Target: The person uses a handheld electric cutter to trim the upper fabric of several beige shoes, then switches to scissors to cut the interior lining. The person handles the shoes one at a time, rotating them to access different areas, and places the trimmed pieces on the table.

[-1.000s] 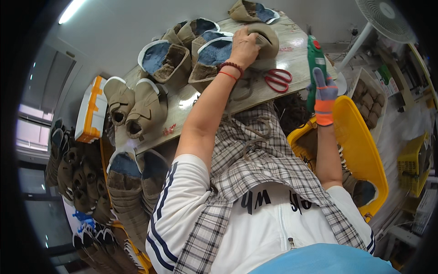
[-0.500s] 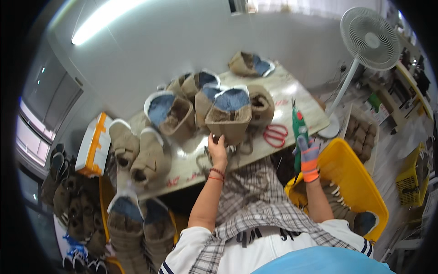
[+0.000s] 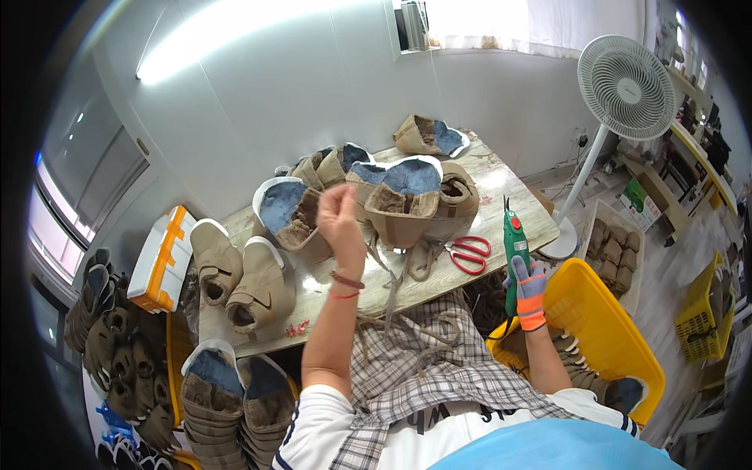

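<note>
The left hand was raised above the wooden table, bare, with the fingers loosely curled and nothing visibly gripped in them; two thin bands sat on its wrist. Directly beyond and to the right of that hand stood a tan fleece-lined boot with a blue insole, upright on the table and not touched by the hand. Just left of the hand lay another tan boot tipped on its side, blue lining facing up. Further left of the hand, a pair of tan boots rested near the table edge, and beyond those a white and orange box sat off the table. Loose tan straps trailed from the table edge below and to the right of the left hand onto the plaid cloth over the lap. The right hand, in a grey glove with an orange cuff, was clenched around a green electric cutter, held upright with its tip pointing up. Red-handled scissors lay on the table just left of that hand, apart from it. A yellow crate stood just right of and below the right hand. A white pedestal fan stood well beyond it.
</note>
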The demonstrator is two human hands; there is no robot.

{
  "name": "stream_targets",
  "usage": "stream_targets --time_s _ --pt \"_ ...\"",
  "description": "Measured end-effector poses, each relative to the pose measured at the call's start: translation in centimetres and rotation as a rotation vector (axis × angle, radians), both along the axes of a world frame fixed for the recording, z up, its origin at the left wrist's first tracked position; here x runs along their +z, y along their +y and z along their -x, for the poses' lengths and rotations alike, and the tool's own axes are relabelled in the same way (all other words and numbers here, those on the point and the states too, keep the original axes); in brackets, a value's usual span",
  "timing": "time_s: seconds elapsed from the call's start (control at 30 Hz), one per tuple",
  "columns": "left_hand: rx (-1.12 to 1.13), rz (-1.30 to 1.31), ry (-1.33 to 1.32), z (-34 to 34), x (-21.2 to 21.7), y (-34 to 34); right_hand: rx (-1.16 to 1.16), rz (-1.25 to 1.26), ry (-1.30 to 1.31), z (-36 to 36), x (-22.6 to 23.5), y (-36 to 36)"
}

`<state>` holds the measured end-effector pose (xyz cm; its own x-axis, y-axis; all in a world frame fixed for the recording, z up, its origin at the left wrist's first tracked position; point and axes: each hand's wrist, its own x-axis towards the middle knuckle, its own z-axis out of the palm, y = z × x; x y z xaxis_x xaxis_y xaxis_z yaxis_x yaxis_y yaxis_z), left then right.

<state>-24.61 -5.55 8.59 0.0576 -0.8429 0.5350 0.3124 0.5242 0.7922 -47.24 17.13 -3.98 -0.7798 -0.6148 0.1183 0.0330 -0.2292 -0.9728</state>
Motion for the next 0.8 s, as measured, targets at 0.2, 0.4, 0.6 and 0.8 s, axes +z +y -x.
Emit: stream_targets --time_s 0.2,0.4,0.6,0.8 --pt "-0.305 0.849 0.132 -6.2 17.7 9.7 0.004 -0.077 0.052 -0.4 0.7 0.2" --pt "-0.429 1.346 -0.662 -11.9 22.1 12.2 0.045 -0.214 0.056 -0.7 0.7 -1.8" --pt "-0.458 1.369 -1.009 -14.6 21.3 12.8 0.083 -0.207 0.074 -2.7 0.8 -1.2" --pt "-0.427 1.361 -1.092 -16.5 20.6 13.7 0.123 -0.169 0.028 -3.4 0.3 -1.1"
